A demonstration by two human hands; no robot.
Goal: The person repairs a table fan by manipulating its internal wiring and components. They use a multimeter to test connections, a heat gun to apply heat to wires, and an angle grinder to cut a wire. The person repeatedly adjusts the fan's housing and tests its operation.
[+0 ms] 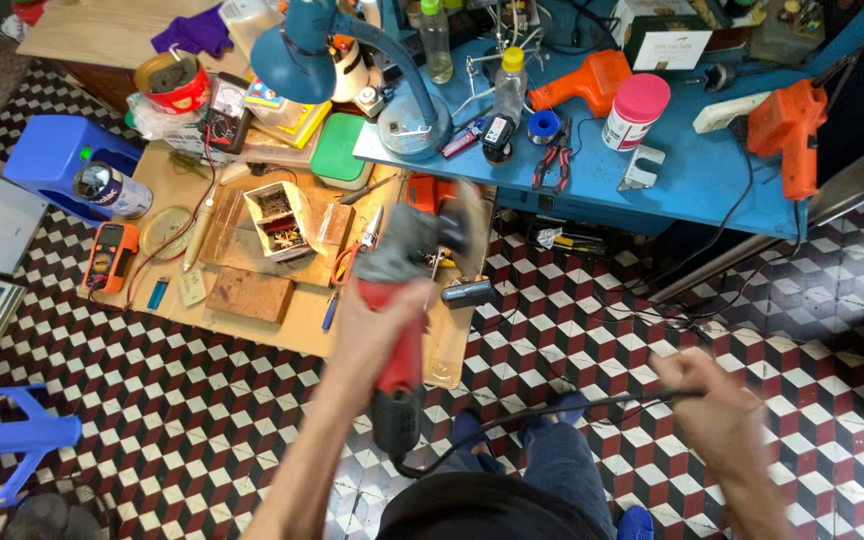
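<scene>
The left hand (377, 335) grips a red-bodied angle grinder (402, 300) above the low wooden counter (292, 320); its head is blurred. The right hand (717, 405) is closed on the grinder's black cord (552, 408), held out over the tiled floor (202, 420). Inspection seems underway; steadying the tool likely comes next.

- Two orange glue guns (592, 80) (790, 125)
- Two multimeters (110, 255) (224, 110)
- Two clear bottles (436, 40) (509, 85)
- One red angle grinder (402, 300)
- One blue desk lamp (297, 55)
- One pink-lidded jar (636, 112)

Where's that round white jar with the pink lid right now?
In the head view, the round white jar with the pink lid stands on the blue workbench, upper right, between two orange power tools.
</scene>
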